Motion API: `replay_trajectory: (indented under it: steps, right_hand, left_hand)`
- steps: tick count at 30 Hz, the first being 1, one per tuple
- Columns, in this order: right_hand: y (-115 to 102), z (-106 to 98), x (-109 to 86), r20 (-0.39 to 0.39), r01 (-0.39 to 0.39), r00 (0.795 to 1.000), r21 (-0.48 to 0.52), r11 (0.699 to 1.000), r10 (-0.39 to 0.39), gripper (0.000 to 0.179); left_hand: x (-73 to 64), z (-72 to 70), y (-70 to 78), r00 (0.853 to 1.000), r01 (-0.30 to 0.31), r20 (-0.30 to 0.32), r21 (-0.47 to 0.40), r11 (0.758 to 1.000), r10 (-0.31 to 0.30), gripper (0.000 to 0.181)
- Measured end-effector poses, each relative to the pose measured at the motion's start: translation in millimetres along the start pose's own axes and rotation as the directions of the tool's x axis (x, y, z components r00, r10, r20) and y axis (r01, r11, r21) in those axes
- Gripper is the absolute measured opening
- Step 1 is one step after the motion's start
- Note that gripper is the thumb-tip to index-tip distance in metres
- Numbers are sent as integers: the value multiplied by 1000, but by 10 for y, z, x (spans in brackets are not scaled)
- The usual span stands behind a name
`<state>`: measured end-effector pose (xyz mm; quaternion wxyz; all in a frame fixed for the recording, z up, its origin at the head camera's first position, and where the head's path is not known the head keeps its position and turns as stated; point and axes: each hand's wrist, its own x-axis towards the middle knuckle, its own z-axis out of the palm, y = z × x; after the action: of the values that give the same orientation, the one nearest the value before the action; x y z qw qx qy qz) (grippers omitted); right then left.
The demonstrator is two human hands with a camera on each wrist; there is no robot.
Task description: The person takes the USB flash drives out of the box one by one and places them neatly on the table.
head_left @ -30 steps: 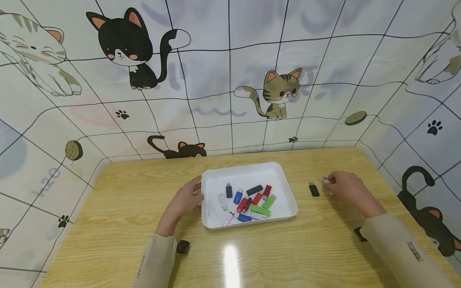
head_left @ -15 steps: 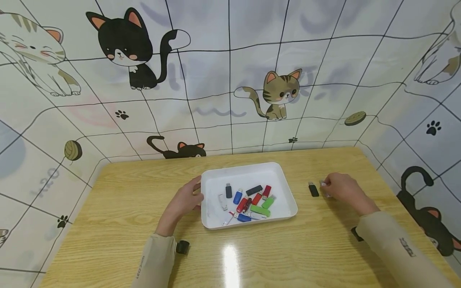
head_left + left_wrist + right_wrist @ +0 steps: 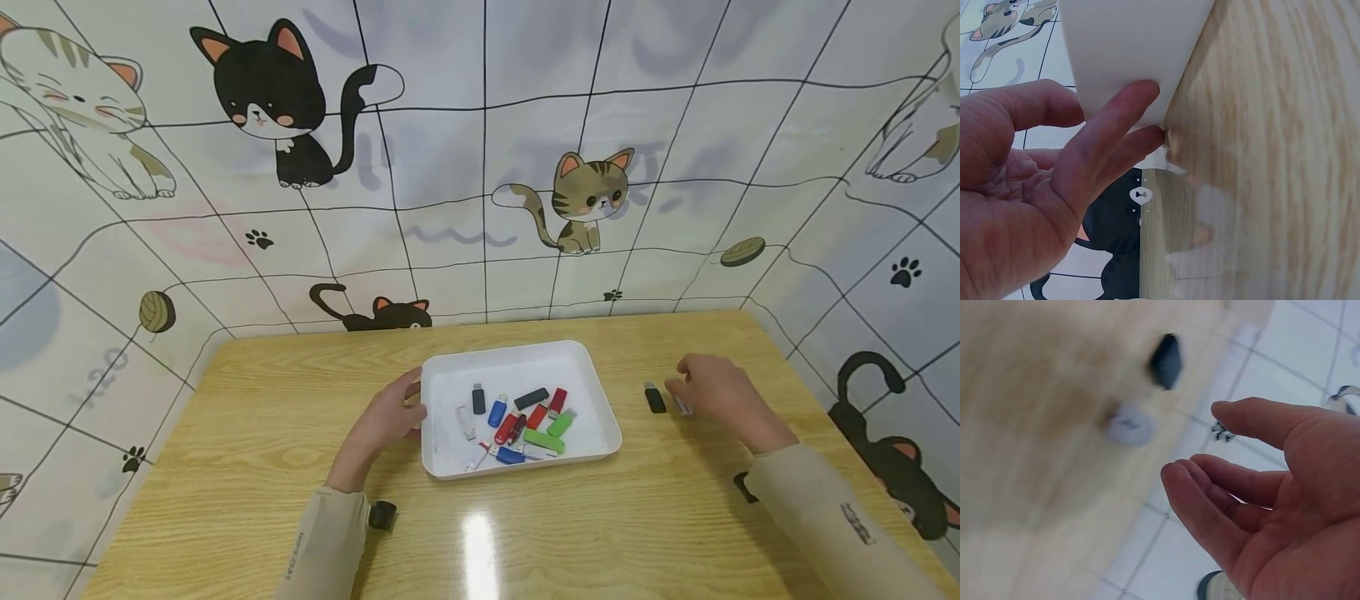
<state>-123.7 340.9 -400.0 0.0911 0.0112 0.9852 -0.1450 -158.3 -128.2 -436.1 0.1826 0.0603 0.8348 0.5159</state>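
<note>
A white tray [image 3: 452,377] holds several USB sticks in red, blue, green, black and white. My left hand [image 3: 382,421] touches its left end; in the left wrist view the fingertips [image 3: 1147,94] lie against the outer wall, fairly straight. At the right of the table, my right hand [image 3: 723,396] hovers with thumb and fingers apart and nothing between them. Beneath its fingers lies a white USB stick [image 3: 684,407], partly hidden in the head view and blurred in the right wrist view. Just left of that one is a black USB stick [image 3: 655,398].
A light wooden table [image 3: 562,533] carries everything. Cat-patterned cloth walls [image 3: 442,167] rise behind it and at both sides. Each wrist wears a small black device, such as the one [image 3: 382,515] by the left sleeve.
My right hand held the white USB stick, shifted it slightly left toward the black one, then let go, its fingers now parted and lifted. The left hand stays at the tray.
</note>
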Motion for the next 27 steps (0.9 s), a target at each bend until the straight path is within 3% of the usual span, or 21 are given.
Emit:
replay_trajectory:
  steps: [6,17,22,27]
  right_hand:
    - [-296,-123,-35,-61,67,996,-13,998,-68,48]
    - [-934,-201,-59,-133,191,973,7,982,-188,37]
    - [-1135,-178,-4,-127,247,962,16,969,-243,35]
    - [-1303,-105,94,-116,335,936,-12,942,-334,34]
  left_hand:
    - [-5,1,2,999,-35,9,-34,999,35,69]
    - [-6,2,8,1000,-23,6,-12,1000,23,69]
    - [-7,-2,11,1000,-22,7,-5,1000,22,69]
    - [-8,-2,14,1000,-12,4,6,1000,12,70]
